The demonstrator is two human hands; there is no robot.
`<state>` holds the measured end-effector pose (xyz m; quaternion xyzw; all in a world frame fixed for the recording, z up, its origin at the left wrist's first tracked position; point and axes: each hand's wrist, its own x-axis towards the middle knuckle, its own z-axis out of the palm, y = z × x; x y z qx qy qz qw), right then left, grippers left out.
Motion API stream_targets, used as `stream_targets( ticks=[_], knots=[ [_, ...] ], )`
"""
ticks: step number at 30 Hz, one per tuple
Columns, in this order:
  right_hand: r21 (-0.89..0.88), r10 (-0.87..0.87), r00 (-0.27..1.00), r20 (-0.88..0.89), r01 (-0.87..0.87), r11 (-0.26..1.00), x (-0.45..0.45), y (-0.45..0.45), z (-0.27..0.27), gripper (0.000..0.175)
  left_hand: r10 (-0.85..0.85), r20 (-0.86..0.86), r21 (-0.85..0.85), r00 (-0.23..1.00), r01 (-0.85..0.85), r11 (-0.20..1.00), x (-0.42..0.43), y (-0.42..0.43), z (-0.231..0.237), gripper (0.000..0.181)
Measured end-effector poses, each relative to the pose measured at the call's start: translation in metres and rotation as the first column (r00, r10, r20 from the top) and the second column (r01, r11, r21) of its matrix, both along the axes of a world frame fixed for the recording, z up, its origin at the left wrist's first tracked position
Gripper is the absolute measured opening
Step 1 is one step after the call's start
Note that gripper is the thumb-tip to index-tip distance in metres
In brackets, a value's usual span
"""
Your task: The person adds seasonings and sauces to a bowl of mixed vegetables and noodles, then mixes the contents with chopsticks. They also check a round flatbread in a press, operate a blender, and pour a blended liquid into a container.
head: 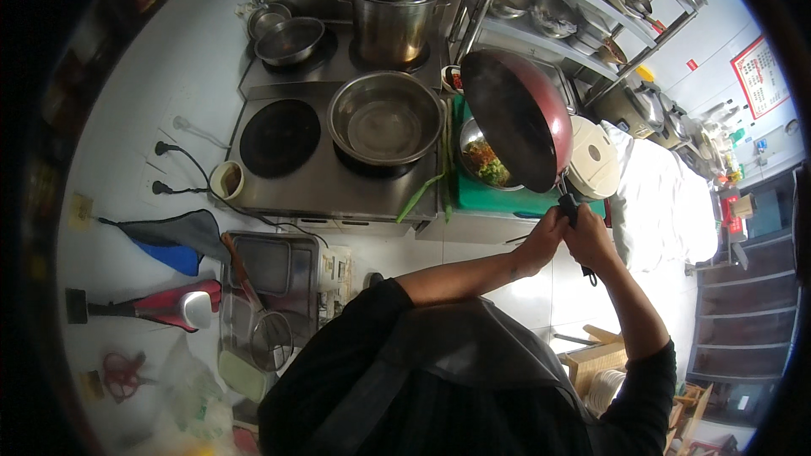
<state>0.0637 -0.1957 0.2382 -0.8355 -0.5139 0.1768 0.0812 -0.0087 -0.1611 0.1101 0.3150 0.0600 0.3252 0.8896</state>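
Both my hands grip the black handle of a red wok (pixel 516 120), which is tipped on its side with its dark inside facing left. My left hand (pixel 542 237) is closed round the handle near the pan, and my right hand (pixel 589 237) is beside it, also on the handle. Beneath the wok's lower rim, a metal bowl (pixel 469 168) holds chopped green and orange-brown ingredients; the wok hides part of it. This bowl rests on a green cutting board (pixel 466 196). Faint steam shows at the wok. Whether anything is pouring out cannot be told.
Left of the board, a wide steel basin (pixel 336 130) sits on the stove (pixel 304 196), with long green onions (pixel 421 196) along the stove's edge. A tall stockpot (pixel 389 31) stands behind. A beige lid (pixel 592 158) and white cloth (pixel 665 196) lie to the right, below metal shelves (pixel 551 44).
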Motion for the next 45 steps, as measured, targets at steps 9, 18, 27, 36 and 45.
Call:
stream_targets(
  ticks=[9,18,27,36,45],
  knots=[
    [0.018,-0.06,0.998,0.029,0.059,0.998,-0.006,0.001,-0.011,0.027,-0.1,-0.036,0.046,0.994,0.101,0.994,-0.011,0.01,-0.002,0.025],
    [-0.133,-0.315,0.811,-0.492,0.287,0.949,-0.053,0.008,0.04,0.016,-0.045,-0.101,0.45,0.994,0.086,0.889,-0.084,0.039,0.054,0.036],
    [-0.286,-0.306,0.039,-0.951,0.256,0.923,-0.136,0.045,0.051,0.02,0.009,-0.248,0.691,0.969,0.171,0.702,-0.234,0.096,0.095,0.042],
    [-0.279,-0.312,-0.04,-0.949,-0.352,0.894,-0.244,0.173,-0.044,0.013,0.483,-0.439,0.544,0.758,-0.204,0.814,-0.362,0.119,0.051,0.029],
    [-0.271,-0.309,0.006,-0.951,-0.495,0.825,-0.304,0.257,-0.133,0.016,0.717,-0.603,0.636,0.35,-0.331,0.697,-0.398,0.17,-0.054,0.037]
  ],
)
